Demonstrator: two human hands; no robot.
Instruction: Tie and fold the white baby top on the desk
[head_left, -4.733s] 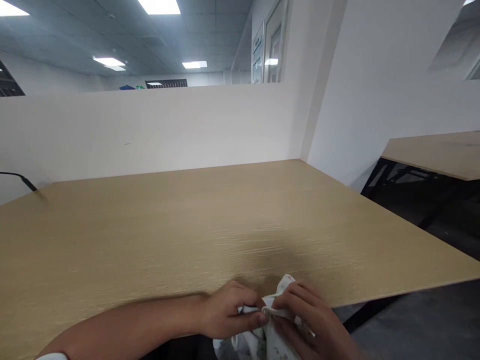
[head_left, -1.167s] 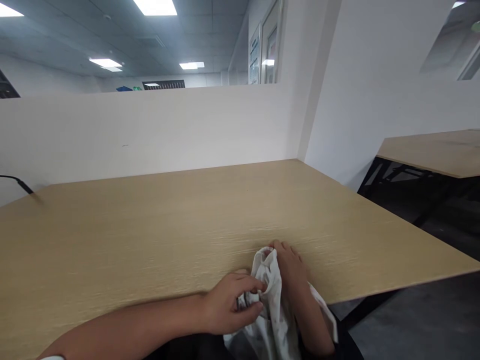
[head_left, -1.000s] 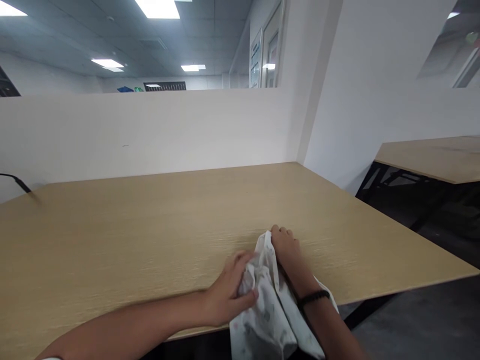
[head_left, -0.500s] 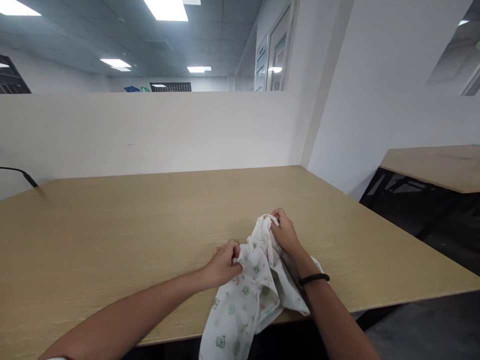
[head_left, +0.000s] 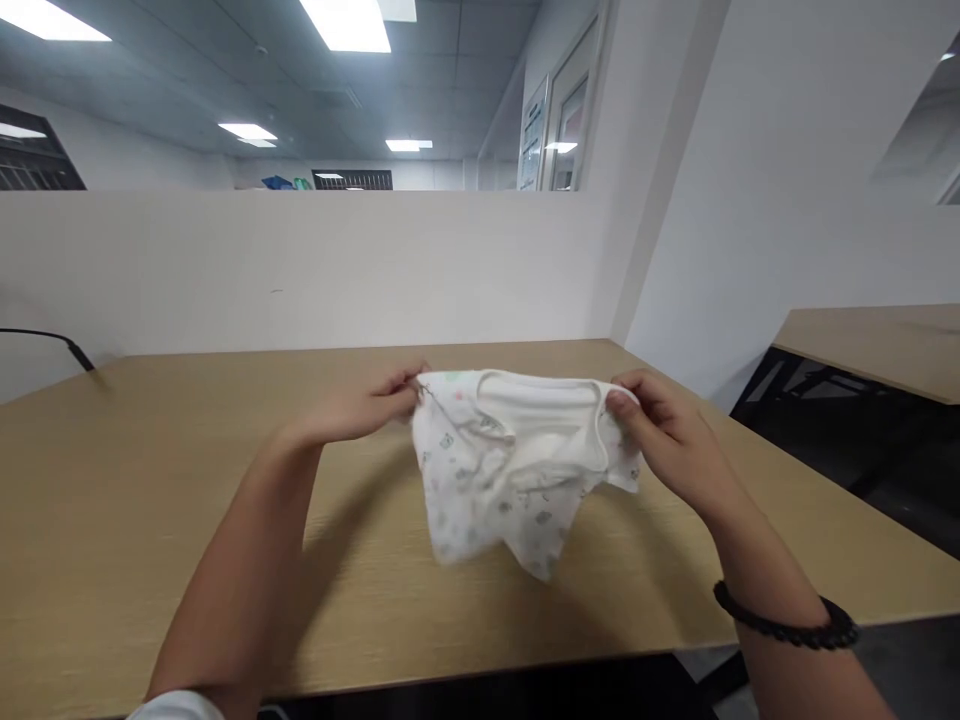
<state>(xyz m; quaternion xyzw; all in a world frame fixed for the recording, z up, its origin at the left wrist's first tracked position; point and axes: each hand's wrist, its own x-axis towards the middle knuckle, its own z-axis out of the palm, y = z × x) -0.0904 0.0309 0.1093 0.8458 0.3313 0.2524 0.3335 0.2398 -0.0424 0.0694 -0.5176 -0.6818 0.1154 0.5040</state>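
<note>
A small white shirt (head_left: 487, 480) with a print of little green and grey figures hangs in the air above the wooden table (head_left: 187, 520). Its wide neck opening faces me at the top, and the lower part droops in blurred folds. My left hand (head_left: 367, 405) pinches the upper left corner of the cloth between thumb and fingers. At the upper right, near the neckline, my right hand (head_left: 664, 430) grips the other shoulder. The top edge is stretched between both hands. A black beaded bracelet (head_left: 787, 625) circles my right wrist.
A low white partition (head_left: 360, 270) runs along the table's far edge, meeting a white wall (head_left: 750, 200) at the right. On the far left a black cable (head_left: 71, 350) reaches the table. A second table (head_left: 877, 345) stands beyond the right edge.
The shirt was bunched near the table's front edge. Now it is lifted farther out and spread between my hands, which have moved apart and away from me.
</note>
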